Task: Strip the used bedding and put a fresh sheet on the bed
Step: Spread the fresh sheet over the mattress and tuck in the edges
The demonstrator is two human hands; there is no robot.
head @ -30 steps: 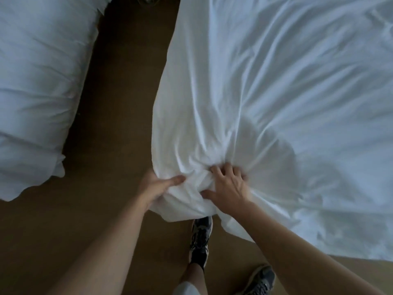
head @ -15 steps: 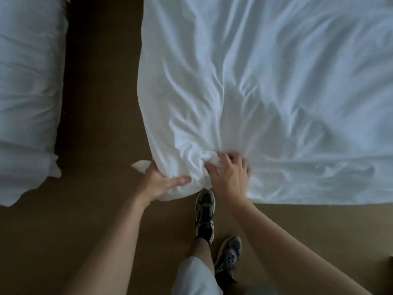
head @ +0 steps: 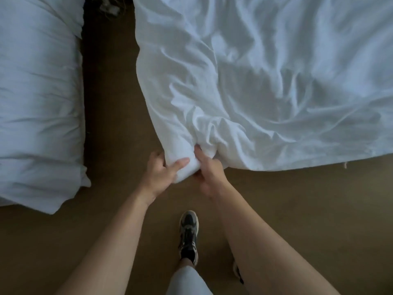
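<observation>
A large white sheet [head: 265, 81] lies rumpled across the upper right of the head view, its near corner bunched into a thick fold. My left hand [head: 158, 175] grips that bunched corner from the left, thumb laid over the cloth. My right hand [head: 209, 173] grips the same bunch from the right, fingers dug into the folds. Both hands hold the corner just above the brown floor [head: 297, 209]. The mattress under the sheet is hidden.
A second heap of white bedding [head: 38, 103] fills the left side. A strip of brown floor runs between it and the sheet. My dark sneaker [head: 188, 235] stands on the floor below the hands. Some dark clutter [head: 108, 7] sits at the top of the gap.
The sheet corner has been pulled further toward me and gathered tighter. My hands have closed in on each other around the bunch. I have stepped back, and only one shoe shows clearly.
</observation>
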